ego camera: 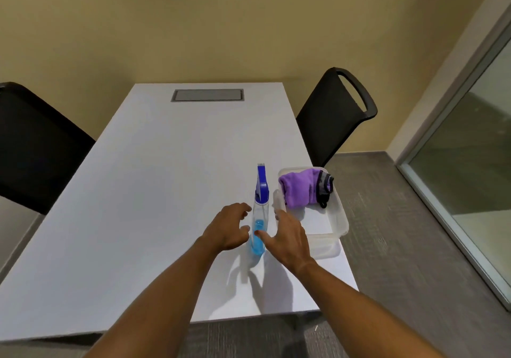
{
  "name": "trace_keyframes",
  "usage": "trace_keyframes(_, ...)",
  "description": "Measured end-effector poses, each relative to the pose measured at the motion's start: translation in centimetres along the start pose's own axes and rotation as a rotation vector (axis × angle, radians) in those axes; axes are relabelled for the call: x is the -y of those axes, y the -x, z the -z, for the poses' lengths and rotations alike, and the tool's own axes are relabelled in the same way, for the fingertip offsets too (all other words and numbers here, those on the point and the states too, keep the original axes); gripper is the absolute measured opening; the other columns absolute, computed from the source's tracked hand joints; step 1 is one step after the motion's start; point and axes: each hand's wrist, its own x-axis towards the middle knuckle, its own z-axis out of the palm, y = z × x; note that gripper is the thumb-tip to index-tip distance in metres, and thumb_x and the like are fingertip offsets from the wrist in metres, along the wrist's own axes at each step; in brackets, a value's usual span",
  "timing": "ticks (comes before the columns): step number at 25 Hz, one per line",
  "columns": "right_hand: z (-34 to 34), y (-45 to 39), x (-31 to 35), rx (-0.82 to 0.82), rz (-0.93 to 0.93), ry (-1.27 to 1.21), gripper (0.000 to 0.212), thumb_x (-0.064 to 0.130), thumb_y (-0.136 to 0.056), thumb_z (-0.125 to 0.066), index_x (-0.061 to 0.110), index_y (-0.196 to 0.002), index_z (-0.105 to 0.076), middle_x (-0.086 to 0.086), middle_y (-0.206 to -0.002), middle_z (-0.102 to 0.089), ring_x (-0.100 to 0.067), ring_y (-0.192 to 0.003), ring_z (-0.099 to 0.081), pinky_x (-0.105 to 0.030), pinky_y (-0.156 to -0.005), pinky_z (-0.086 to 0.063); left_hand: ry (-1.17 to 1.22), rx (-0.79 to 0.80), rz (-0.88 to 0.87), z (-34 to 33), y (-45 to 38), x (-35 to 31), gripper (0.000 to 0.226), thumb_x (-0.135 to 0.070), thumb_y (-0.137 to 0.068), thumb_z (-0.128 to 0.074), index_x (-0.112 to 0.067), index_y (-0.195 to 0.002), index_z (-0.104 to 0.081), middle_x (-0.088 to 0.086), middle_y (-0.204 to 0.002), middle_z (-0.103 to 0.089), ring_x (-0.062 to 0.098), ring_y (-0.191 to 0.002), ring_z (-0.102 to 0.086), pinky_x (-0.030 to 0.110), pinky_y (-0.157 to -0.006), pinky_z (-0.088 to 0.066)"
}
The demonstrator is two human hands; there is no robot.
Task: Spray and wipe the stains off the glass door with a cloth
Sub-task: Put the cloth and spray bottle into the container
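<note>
A clear spray bottle (259,219) with a blue trigger head and a little blue liquid in its lower part stands upright on the white counter (143,192), near the counter's right edge and toward the near end. Both hands flank it: the left hand (228,226) sits just to its left with fingers loosely curled toward the bottle, holding nothing, and the right hand (289,234) is just to its right, fingers spread and relaxed, the thumb reaching across the front of the bottle's lower part; whether it touches the plastic cannot be told. Just beside the bottle on the right is a translucent plastic tub (341,219), and a crumpled purple cloth (300,189) with a dark grey edge lies in its far end. A grey hatch (207,95) is set into the far end of the counter. A black chair (336,114) stands at the right side, another black chair (36,147) at the left. The glass door (475,169) with its pale metal frame is at the far right, above grey carpet.
</note>
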Motion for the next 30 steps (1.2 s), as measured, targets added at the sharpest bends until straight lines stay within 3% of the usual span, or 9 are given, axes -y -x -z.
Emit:
trace_keyframes(6, -1.9, -0.2, 1.2, -0.140, -0.041, -0.096, 0.065, 0.057, -0.078, -0.072, 0.015, -0.126, -0.056, -0.004, -0.124, -0.066, -0.020, -0.108, -0.064, -0.029, -0.094, -0.052, 0.107, 0.028, -0.104, 0.0, -2.6, 0.6, 0.039, -0.018, -0.084, -0.071, -0.010, -0.120, -0.058, 0.006, -0.115, -0.067, 0.015, -0.091, -0.060, 0.025, -0.084, -0.051)
trace_keyframes(11, -2.3, -0.7, 1.4, -0.232, -0.009, -0.144, 0.053, 0.047, -0.077, -0.079, 0.012, -0.112, -0.061, -0.005, -0.109, -0.071, -0.018, -0.095, -0.068, -0.024, -0.085, -0.054, 0.144, 0.034, -0.150, 0.8, -3.4, 1.4, 0.033, -0.008, -0.081, -0.068, -0.007, -0.113, -0.062, 0.010, -0.107, -0.071, 0.020, -0.090, -0.066, 0.031, -0.087, -0.057)
trace_keyframes(14, -2.1, -0.8, 1.2, -0.277, 0.010, -0.179, 0.048, 0.041, -0.075, -0.083, 0.010, -0.107, -0.064, -0.007, -0.104, -0.072, -0.020, -0.090, -0.068, -0.029, -0.086, -0.058, 0.153, 0.061, -0.166, 1.1, -3.8, 1.4, 0.035, -0.002, -0.077, -0.070, -0.006, -0.111, -0.064, 0.009, -0.106, -0.070, 0.021, -0.092, -0.066, 0.030, -0.085, -0.057)
trace_keyframes(20, 0.4, -0.7, 1.6, -0.189, 0.059, -0.304, 0.052, 0.030, -0.071, -0.086, 0.012, -0.115, -0.065, -0.003, -0.114, -0.071, -0.017, -0.096, -0.067, -0.029, -0.088, -0.058, 0.128, 0.072, -0.203, 2.6, -4.1, 1.2, 0.043, -0.011, -0.075, -0.078, -0.009, -0.116, -0.065, 0.008, -0.114, -0.068, 0.020, -0.099, -0.065, 0.033, -0.090, -0.057)
trace_keyframes(25, 4.4, -1.4, 2.1, -0.101, 0.072, -0.398, 0.053, 0.017, -0.072, -0.083, 0.012, -0.121, -0.066, -0.001, -0.120, -0.068, -0.016, -0.102, -0.065, -0.012, -0.074, -0.052, 0.113, 0.081, -0.262, 5.0, -4.1, -0.5, 0.046, -0.013, -0.074, -0.079, -0.012, -0.118, -0.065, 0.006, -0.120, -0.067, 0.020, -0.103, -0.063, 0.034, -0.095, -0.054)
trace_keyframes(30, 8.9, -1.9, 2.3, -0.041, 0.133, -0.443, 0.048, 0.009, -0.075, -0.080, 0.008, -0.120, -0.066, -0.008, -0.118, -0.067, -0.022, -0.108, -0.065, -0.028, -0.084, -0.059, 0.110, 0.062, -0.341, 7.0, -4.0, -3.3, 0.052, -0.010, -0.073, -0.079, -0.010, -0.122, -0.062, 0.006, -0.121, -0.065, 0.017, -0.102, -0.061, 0.032, -0.093, -0.053)
